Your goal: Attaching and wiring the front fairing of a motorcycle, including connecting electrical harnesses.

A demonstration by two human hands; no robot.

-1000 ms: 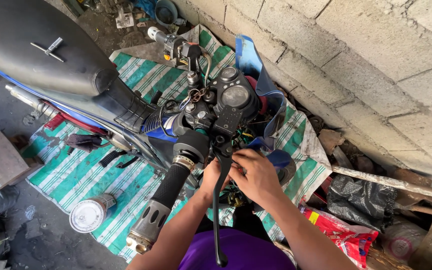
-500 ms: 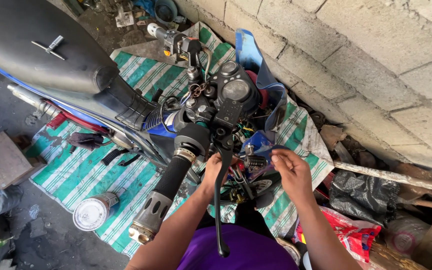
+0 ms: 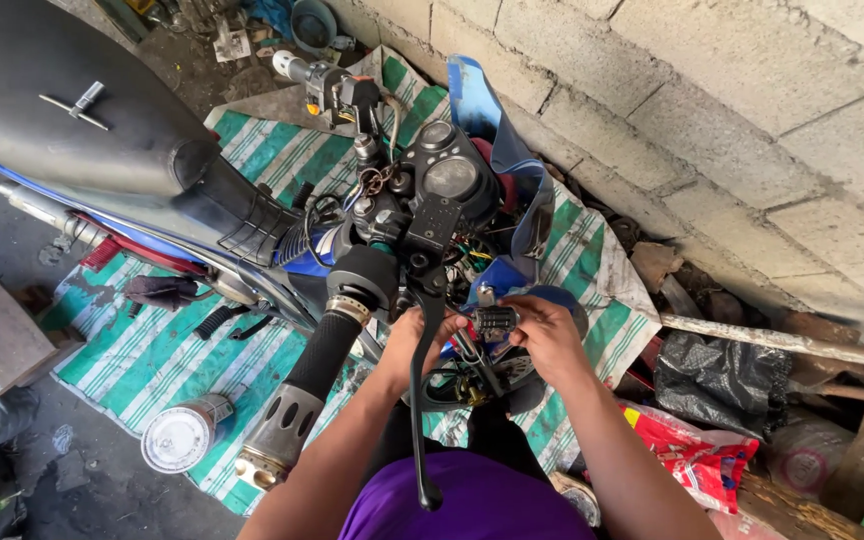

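Observation:
I look down on a motorcycle's handlebar and round gauges [image 3: 447, 175]. Just below the front, my right hand [image 3: 550, 338] pinches a small black ribbed connector [image 3: 495, 321]. My left hand [image 3: 412, 345] is curled around the loose wires [image 3: 464, 378] leading to that connector, and is partly hidden behind the long black lever [image 3: 420, 410]. The black rubber grip [image 3: 324, 350] with its metal end weight runs beside my left forearm. Both hands nearly touch at the connector.
A green-and-white striped tarp [image 3: 132, 350] lies under the bike, with a tin can [image 3: 180, 437], a black rag [image 3: 157, 292] and small tools on it. A block wall [image 3: 712, 100] stands close on the right. A black bag [image 3: 722, 375] and a red bag [image 3: 692, 455] lie at its foot.
My right hand swung out to the right away from the wiring, then came back in and now holds the black connector. My left hand stayed at the wires.

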